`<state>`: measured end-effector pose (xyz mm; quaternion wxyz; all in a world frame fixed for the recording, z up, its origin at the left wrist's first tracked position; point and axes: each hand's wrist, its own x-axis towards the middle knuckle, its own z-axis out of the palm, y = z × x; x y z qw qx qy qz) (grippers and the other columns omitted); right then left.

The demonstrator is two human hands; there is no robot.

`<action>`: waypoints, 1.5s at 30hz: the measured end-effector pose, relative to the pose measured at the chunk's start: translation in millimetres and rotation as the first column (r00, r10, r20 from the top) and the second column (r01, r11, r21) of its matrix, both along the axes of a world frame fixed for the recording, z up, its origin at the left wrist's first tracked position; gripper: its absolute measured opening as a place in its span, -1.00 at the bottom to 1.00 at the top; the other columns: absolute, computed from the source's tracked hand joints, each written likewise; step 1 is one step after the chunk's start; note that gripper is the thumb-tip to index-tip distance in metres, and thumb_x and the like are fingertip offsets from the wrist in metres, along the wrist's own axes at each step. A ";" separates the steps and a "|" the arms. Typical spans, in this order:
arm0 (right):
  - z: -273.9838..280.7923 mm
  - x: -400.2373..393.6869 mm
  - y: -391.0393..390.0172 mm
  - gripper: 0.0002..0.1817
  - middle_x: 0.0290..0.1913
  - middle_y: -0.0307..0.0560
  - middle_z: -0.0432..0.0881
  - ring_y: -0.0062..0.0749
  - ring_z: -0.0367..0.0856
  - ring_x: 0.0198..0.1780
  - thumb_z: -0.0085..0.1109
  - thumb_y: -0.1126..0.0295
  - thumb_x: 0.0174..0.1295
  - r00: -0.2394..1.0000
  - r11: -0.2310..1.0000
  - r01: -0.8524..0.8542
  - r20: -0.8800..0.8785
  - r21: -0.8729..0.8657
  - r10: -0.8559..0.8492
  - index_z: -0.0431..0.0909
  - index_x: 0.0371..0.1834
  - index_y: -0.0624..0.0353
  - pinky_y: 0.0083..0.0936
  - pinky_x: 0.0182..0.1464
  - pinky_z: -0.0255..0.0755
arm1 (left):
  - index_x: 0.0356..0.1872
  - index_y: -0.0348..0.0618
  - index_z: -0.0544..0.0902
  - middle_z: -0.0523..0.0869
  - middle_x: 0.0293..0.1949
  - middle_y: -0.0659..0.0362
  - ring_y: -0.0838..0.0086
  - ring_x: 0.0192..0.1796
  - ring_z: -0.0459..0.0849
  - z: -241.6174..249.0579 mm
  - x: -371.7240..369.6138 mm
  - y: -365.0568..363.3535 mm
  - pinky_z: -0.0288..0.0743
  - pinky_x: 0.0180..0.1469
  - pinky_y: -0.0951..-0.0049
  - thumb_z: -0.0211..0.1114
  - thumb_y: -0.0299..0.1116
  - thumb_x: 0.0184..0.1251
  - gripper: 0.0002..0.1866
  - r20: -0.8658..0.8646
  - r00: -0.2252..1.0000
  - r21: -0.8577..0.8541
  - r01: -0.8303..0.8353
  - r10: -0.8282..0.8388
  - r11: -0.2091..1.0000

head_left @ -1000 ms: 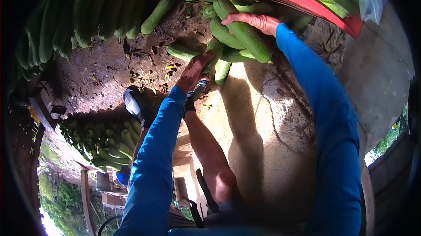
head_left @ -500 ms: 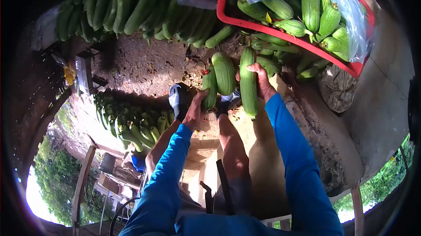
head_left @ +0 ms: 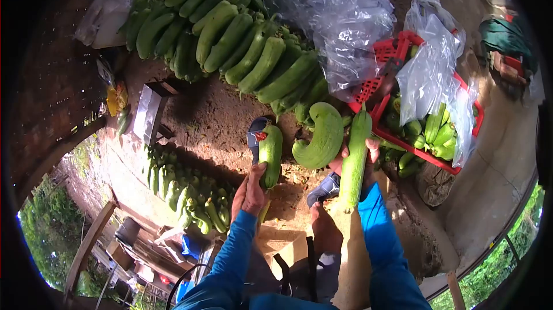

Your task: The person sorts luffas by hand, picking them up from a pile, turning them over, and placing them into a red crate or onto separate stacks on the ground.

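My left hand [head_left: 252, 192] is closed round the lower part of a short green gourd [head_left: 270, 156], which has a small red bit near its top. In my right hand [head_left: 368, 157] is a long, straight green gourd [head_left: 355, 160], held upright with fingers on both sides. A curved, thick gourd [head_left: 322, 137] lies between the two hands, its right side close to my right fingers; what bears it cannot be made out. Beyond them a long row of green gourds [head_left: 230, 42] lies on the dirt floor [head_left: 199, 114].
A red crate [head_left: 473, 120] with gourds and clear plastic bags [head_left: 426, 74] stands at the right. More plastic [head_left: 345, 22] lies at the upper middle. A second gourd pile [head_left: 187, 192] is at the lower left, near a metal box [head_left: 151, 111]. My shoes are below the hands.
The view has shifted, showing more of the far gourds and the crate. Both hands still hold their gourds. The middle gourd now shows a strongly curved shape.
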<state>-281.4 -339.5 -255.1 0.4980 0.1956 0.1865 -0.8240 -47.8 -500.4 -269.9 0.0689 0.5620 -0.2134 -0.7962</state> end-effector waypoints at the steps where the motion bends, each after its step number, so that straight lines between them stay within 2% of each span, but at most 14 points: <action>1: 4.2 -8.4 -29.0 -0.48 -0.45 -0.03 0.54 -0.07 0.56 -0.13 0.09 -0.14 0.09 0.996 0.997 0.074 0.041 0.033 -0.075 0.57 -0.17 0.08 0.02 0.19 0.30 | -0.04 -0.23 0.55 0.68 -0.18 0.08 0.33 -0.22 0.65 -2.4 2.2 -15.2 0.54 -0.13 0.39 0.15 -0.10 0.32 -0.60 -0.004 1.000 0.003 -0.006 0.006 1.000; 6: 0.9 -94.0 -165.4 -0.40 -0.42 -0.09 0.51 -0.16 0.55 -0.11 0.06 -0.26 0.07 0.998 0.972 0.027 -0.065 0.232 -0.012 0.46 -0.37 0.15 -0.05 0.25 0.26 | -0.09 -0.30 0.58 0.65 -0.30 0.10 0.35 -0.26 0.63 0.1 -6.7 -90.0 0.52 -0.15 0.37 0.08 -0.09 0.39 -0.59 0.083 0.988 0.016 -0.132 0.130 0.991; 10: -41.5 -188.5 -236.3 -0.46 -0.30 -0.08 0.59 -0.11 0.60 -0.21 0.16 -0.17 0.05 0.946 0.961 -0.150 -0.250 0.235 0.208 0.55 -0.35 0.18 -0.08 -0.06 0.53 | -0.02 -0.28 0.52 0.63 -0.26 0.11 0.37 -0.26 0.62 -8.8 1.2 -144.9 0.53 -0.11 0.34 0.04 -0.11 0.45 -0.61 -0.052 0.990 -0.112 0.121 -0.128 0.986; 12: -21.4 -213.7 -292.5 -0.39 -0.30 -0.01 0.60 -0.04 0.62 -0.19 0.18 -0.18 0.02 0.912 0.884 0.025 -0.373 0.467 0.172 0.55 -0.28 0.26 -0.05 0.00 0.54 | 0.06 -0.30 0.46 0.57 -0.10 0.07 0.38 -0.05 0.57 -27.3 4.1 -164.8 0.49 0.02 0.39 0.08 0.00 0.43 -0.50 0.028 0.993 -0.072 0.115 -0.113 0.991; 13: -21.2 -230.7 -311.6 -0.37 -0.27 0.04 0.60 0.00 0.62 -0.17 0.17 -0.17 0.04 0.919 0.894 -0.018 -0.345 0.448 0.191 0.55 -0.24 0.29 -0.01 0.05 0.53 | 0.12 -0.34 0.45 0.56 -0.03 0.06 0.36 0.02 0.54 -58.2 22.0 -169.2 0.46 0.09 0.36 0.11 0.03 0.39 -0.43 0.077 0.960 -0.296 0.280 -0.270 0.913; 16: -25.1 -265.5 -357.0 -0.34 -0.02 0.28 0.57 0.14 0.55 0.12 0.17 -0.15 0.12 0.888 0.905 -0.130 -0.359 0.405 0.288 0.50 -0.14 0.37 0.02 0.26 0.40 | 0.16 -0.34 0.45 0.56 -0.01 0.06 0.37 0.05 0.52 -27.2 -26.3 -213.1 0.44 0.09 0.35 0.16 0.03 0.35 -0.39 0.206 0.962 -0.289 0.234 -0.179 0.928; 20: -30.1 -242.5 -380.1 -0.44 0.18 0.38 0.50 0.21 0.49 0.22 0.13 -0.04 0.22 0.866 0.893 -0.311 -0.289 0.326 0.408 0.53 -0.12 0.36 0.03 0.30 0.36 | 0.17 -0.30 0.49 0.61 -0.05 0.14 0.44 0.02 0.55 -31.3 -73.3 -276.6 0.46 0.06 0.40 0.19 0.01 0.34 -0.41 0.173 0.945 -0.445 0.325 -0.276 0.835; 24: -57.0 -186.1 -387.2 -0.56 0.02 0.21 0.63 0.07 0.61 0.06 0.29 0.08 0.16 0.893 0.834 -0.332 -0.136 0.442 0.428 0.56 -0.15 0.28 0.01 0.15 0.49 | 0.20 -0.28 0.51 0.65 -0.05 0.20 0.47 -0.03 0.60 -55.6 -104.9 -337.1 0.46 0.06 0.45 0.23 0.07 0.32 -0.36 0.248 0.859 -0.457 0.512 -0.448 0.727; 27: -79.0 -148.8 -376.2 -0.56 -0.04 0.15 0.65 0.04 0.64 0.01 0.36 0.08 0.11 0.911 0.865 -0.332 -0.112 0.376 0.398 0.57 -0.14 0.22 0.01 0.10 0.52 | 0.22 -0.25 0.50 0.62 0.05 0.16 0.46 0.06 0.56 -37.9 -132.6 -360.2 0.46 0.02 0.47 0.28 0.20 0.22 -0.25 0.016 0.926 -0.667 0.292 -0.378 0.685; 30: -75.8 -119.5 -371.2 -0.56 -0.08 0.11 0.66 0.04 0.64 0.00 0.36 0.06 0.10 0.921 0.854 -0.346 -0.029 0.389 0.387 0.58 -0.13 0.16 0.01 0.10 0.52 | 0.25 -0.23 0.48 0.57 0.13 0.14 0.46 0.15 0.51 -108.8 -139.7 -393.9 0.45 0.02 0.44 0.34 0.27 0.09 -0.14 0.071 0.941 -0.542 0.316 -0.332 0.779; 34: -71.2 -95.8 -360.1 -0.55 -0.13 0.04 0.65 -0.02 0.65 -0.05 0.37 0.07 0.10 0.930 0.871 -0.361 0.061 0.333 0.363 0.56 -0.09 0.15 -0.02 0.11 0.50 | 0.28 -0.13 0.45 0.56 0.11 0.22 0.47 0.13 0.49 -73.9 -179.0 -409.8 0.44 -0.02 0.42 0.36 0.26 0.05 -0.14 0.088 0.911 -0.499 0.390 -0.403 0.774; 40: -69.6 -74.2 -349.4 -0.50 -0.13 0.00 0.63 -0.11 0.63 -0.02 0.41 0.09 0.10 0.932 0.876 -0.361 0.147 0.320 0.331 0.52 -0.05 0.19 -0.03 0.11 0.50 | 0.24 0.01 0.48 0.58 0.02 0.24 0.53 0.01 0.54 -92.8 -227.2 -458.1 0.50 -0.13 0.43 0.30 0.11 0.20 -0.36 0.286 0.789 -0.562 0.598 -0.544 0.571; 43: -62.3 -67.8 -349.9 -0.46 -0.08 0.00 0.61 -0.10 0.61 0.03 0.38 0.07 0.12 0.949 0.885 -0.314 0.139 0.343 0.283 0.48 0.03 0.21 -0.04 0.15 0.46 | 0.14 -0.21 0.49 0.61 -0.10 0.07 0.45 -0.14 0.57 -113.2 -217.7 -468.8 0.49 -0.11 0.37 0.24 -0.06 0.32 -0.49 0.437 0.854 -0.872 0.479 -0.283 0.098; 45: -62.0 -69.5 -349.9 -0.41 -0.03 0.03 0.59 -0.09 0.59 0.06 0.31 0.01 0.16 0.944 0.900 -0.328 0.142 0.287 0.299 0.45 0.09 0.21 -0.04 0.20 0.43 | 0.15 -0.20 0.48 0.61 -0.10 0.06 0.46 -0.13 0.57 -88.4 -203.2 -434.7 0.48 -0.10 0.39 0.25 -0.05 0.32 -0.48 0.372 0.853 -0.869 0.459 -0.366 0.187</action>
